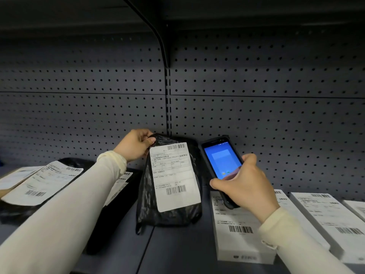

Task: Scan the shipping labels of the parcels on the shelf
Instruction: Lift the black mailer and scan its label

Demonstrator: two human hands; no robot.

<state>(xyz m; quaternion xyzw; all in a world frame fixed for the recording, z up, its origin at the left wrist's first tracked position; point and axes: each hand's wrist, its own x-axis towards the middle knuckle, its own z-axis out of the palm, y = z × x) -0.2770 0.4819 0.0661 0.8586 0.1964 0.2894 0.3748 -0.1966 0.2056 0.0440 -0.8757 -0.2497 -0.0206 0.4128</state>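
A black plastic parcel bag [169,212] stands upright on the shelf [177,246], its white shipping label [174,176] with two barcodes facing me. My left hand [135,144] pinches the bag's top left corner and holds it up. My right hand [245,186] grips a dark handheld scanner [221,159] just right of the bag. The scanner's screen glows blue and faces me.
White labelled boxes [239,228] [327,218] lie flat on the shelf to the right, under my right hand. Black bags with labels [45,180] lie at the left; another [118,186] sits under my left sleeve. A perforated back panel [256,115] closes the shelf behind.
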